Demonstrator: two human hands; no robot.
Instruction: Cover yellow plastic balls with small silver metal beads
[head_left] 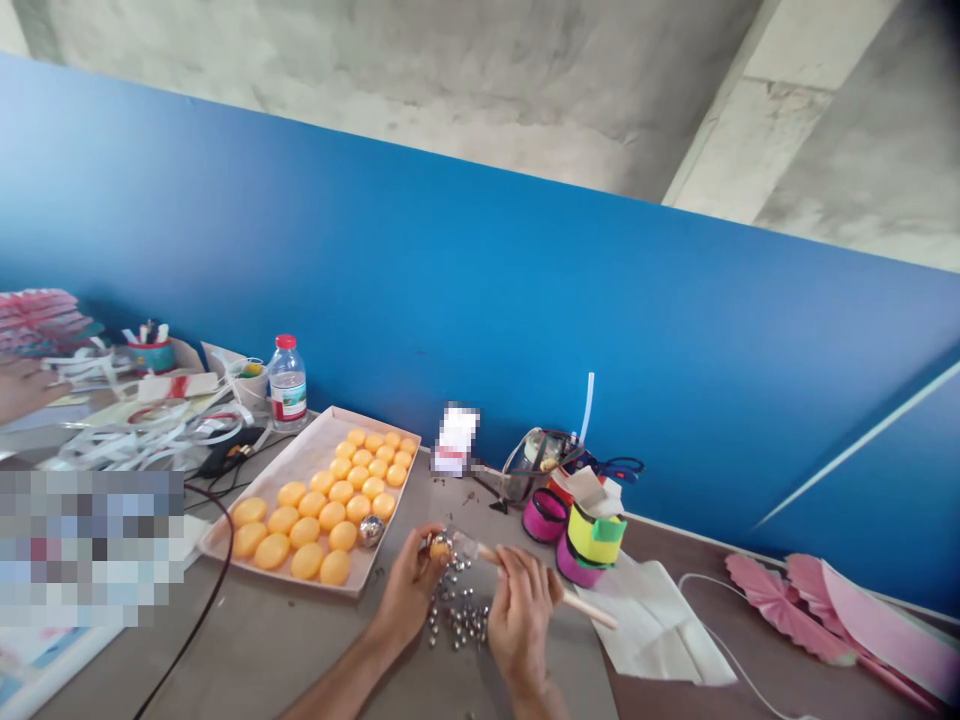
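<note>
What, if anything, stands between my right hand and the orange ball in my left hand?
Nothing visible blocks it; only the wooden-handled tool in the right hand spans the gap to the orange ball. Silver beads lie on the table nearby.

The left hand (409, 592) partly hides an orange ball (440, 549); the stick (590, 606) has a blurred tip (466, 546), perhaps touching it.

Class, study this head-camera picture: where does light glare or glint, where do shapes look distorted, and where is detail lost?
Head view: pale sheen toward the left end of the blue partition; head view: bright glints on the metal beads; head view: lower-left orange balls look stretched into ovals; head view: pixelated blocks hide detail at lower left.
</note>
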